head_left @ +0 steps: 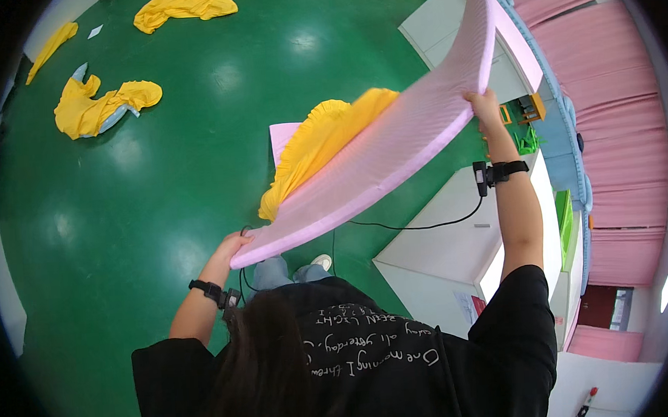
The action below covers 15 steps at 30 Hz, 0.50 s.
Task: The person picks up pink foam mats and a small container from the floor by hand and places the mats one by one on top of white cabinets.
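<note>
Nearest the camera: dark hair and a black shirt fill the lower edge, both forearms rising from it.
Left hand (231, 248): low and close to the body, fingers curled around the lower corner of the pink foam mat (391, 141); thumb hidden under the edge.
Right hand (484, 104): raised high and far out, fingers closed over the mat's upper long edge.
Pink foam mat: held in the air, tilted, bowed between the two grips; its far end curves upward toward the pink curtain (613, 65).
Yellow cloth (312, 149): bunched just behind and under the mat, partly hidden by it.
Edges: white cabinet (456, 240) stands close on the right, below the right forearm; a black cable (418, 225) crosses its top.
Open room: green floor (159, 195) spreads wide to the left; more yellow cloths (94, 106) lie well apart at the far side.
</note>
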Each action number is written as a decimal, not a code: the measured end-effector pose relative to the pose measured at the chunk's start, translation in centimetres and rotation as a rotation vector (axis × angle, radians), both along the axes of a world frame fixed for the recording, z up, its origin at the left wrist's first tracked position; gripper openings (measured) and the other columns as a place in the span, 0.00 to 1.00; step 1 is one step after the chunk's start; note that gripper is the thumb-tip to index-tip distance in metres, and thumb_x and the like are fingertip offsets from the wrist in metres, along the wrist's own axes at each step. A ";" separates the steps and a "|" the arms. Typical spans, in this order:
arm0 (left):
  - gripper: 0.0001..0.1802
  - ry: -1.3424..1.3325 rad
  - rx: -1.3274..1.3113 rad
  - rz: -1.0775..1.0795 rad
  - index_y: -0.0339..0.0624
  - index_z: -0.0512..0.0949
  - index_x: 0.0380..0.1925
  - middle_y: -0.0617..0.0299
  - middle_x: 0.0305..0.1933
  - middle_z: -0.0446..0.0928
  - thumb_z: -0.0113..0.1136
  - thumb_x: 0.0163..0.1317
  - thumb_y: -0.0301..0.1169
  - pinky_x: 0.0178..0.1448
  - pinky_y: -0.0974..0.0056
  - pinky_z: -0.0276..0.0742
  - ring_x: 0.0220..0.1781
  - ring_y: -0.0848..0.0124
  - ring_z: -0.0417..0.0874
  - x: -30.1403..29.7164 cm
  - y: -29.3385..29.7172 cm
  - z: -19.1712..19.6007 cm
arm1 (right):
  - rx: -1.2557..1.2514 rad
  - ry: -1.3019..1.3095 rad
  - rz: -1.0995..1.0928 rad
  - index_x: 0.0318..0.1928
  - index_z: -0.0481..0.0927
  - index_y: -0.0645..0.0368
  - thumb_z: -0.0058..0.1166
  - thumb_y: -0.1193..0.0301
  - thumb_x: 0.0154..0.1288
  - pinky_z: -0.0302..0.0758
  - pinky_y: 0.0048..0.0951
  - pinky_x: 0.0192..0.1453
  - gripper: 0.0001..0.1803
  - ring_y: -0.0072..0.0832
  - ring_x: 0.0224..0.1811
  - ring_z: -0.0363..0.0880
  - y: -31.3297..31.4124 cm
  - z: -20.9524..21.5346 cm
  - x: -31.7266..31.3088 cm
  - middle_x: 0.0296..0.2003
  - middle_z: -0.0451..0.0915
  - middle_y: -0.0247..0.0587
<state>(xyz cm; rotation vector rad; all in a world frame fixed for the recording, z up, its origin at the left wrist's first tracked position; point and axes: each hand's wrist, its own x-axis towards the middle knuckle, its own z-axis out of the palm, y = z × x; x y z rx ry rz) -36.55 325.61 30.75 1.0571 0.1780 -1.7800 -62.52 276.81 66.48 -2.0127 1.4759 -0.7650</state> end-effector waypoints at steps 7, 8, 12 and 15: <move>0.25 -0.020 -0.164 -0.016 0.30 0.62 0.52 0.51 0.46 0.72 0.54 0.53 0.23 0.47 0.63 0.74 0.42 0.65 0.77 -4.9 -8.6 1.2 | -0.091 -0.358 -0.238 0.37 0.75 0.72 0.60 0.72 0.46 0.70 0.27 0.29 0.18 0.28 0.26 0.74 -0.4 9.3 -10.2 0.28 0.76 0.42; 0.21 -0.021 -0.244 -0.014 0.32 0.66 0.48 0.53 0.44 0.73 0.54 0.53 0.23 0.47 0.64 0.73 0.43 0.66 0.76 -5.3 -10.2 2.8 | -0.086 -0.458 -0.277 0.39 0.73 0.73 0.60 0.73 0.46 0.72 0.28 0.32 0.20 0.30 0.29 0.75 0.2 11.1 -12.5 0.32 0.76 0.44; 0.22 -0.109 -0.385 -0.092 0.32 0.66 0.50 0.53 0.46 0.73 0.53 0.53 0.23 0.49 0.64 0.72 0.44 0.66 0.76 -6.6 -16.6 8.2 | -0.133 -0.553 -0.452 0.48 0.65 0.78 0.62 0.73 0.46 0.72 0.31 0.43 0.30 0.37 0.38 0.75 3.8 17.8 -21.0 0.41 0.73 0.53; 0.28 -0.199 -0.444 -0.130 0.28 0.61 0.54 0.52 0.51 0.69 0.55 0.52 0.24 0.54 0.67 0.67 0.50 0.66 0.72 -9.6 -21.4 13.1 | -0.279 -0.626 -0.597 0.49 0.65 0.77 0.61 0.75 0.46 0.70 0.30 0.48 0.30 0.37 0.42 0.73 7.9 22.6 -29.2 0.43 0.72 0.51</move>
